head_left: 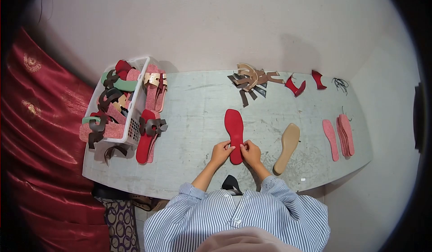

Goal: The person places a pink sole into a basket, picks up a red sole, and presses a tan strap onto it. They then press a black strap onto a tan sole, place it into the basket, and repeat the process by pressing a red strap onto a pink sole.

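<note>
A red shoe sole (234, 130) lies flat on the grey table (193, 117), its toe pointing away from me. My left hand (221, 153) grips its near left edge and my right hand (251, 152) grips its near right edge, both at the heel end. A tan sole (287, 147) lies just right of my right hand, apart from it. My forearms come out of blue-striped sleeves.
A white basket (134, 130) at the left holds several sandals and straps; a red sandal (147, 137) leans beside it. Brown and tan straps (252, 80) and red cut pieces (294, 86) lie at the back. Pink insoles (339, 136) lie stacked at the right. Red cloth hangs far left.
</note>
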A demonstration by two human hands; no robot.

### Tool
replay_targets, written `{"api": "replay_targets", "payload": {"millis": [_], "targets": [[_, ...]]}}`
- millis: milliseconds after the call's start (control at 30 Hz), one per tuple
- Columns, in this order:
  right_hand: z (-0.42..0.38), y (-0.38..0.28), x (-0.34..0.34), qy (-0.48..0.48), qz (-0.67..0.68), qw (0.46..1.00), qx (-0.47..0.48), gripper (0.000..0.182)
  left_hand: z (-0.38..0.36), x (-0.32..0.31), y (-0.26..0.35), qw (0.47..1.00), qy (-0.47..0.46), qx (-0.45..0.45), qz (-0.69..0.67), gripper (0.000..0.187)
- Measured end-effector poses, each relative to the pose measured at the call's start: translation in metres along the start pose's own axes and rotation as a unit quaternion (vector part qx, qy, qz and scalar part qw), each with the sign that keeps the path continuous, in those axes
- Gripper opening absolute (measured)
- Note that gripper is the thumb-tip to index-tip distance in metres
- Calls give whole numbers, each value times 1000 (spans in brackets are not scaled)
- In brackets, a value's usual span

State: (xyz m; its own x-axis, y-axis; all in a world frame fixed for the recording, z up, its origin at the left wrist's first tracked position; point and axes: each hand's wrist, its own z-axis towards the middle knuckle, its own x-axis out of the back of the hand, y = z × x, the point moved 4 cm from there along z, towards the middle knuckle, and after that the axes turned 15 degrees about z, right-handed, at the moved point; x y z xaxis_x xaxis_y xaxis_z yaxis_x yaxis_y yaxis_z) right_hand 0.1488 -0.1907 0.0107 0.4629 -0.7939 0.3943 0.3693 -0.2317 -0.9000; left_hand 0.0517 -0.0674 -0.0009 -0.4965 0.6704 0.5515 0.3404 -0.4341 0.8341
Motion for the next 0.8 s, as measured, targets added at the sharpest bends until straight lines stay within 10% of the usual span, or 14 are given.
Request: {"api": "replay_targets", "payload": {"millis": [433,600,800], "targets": [[11,3,2,-38,99,993,-54,31,0,0,-3,1000,6,-21,-5,38],[40,1,0,-1,93,996,-5,35,6,-1,-3,997,-58,-30,-43,79],[85,4,-2,64,3,995,77,54,6,-4,-9,996,-61,-23,-53,80]]}}
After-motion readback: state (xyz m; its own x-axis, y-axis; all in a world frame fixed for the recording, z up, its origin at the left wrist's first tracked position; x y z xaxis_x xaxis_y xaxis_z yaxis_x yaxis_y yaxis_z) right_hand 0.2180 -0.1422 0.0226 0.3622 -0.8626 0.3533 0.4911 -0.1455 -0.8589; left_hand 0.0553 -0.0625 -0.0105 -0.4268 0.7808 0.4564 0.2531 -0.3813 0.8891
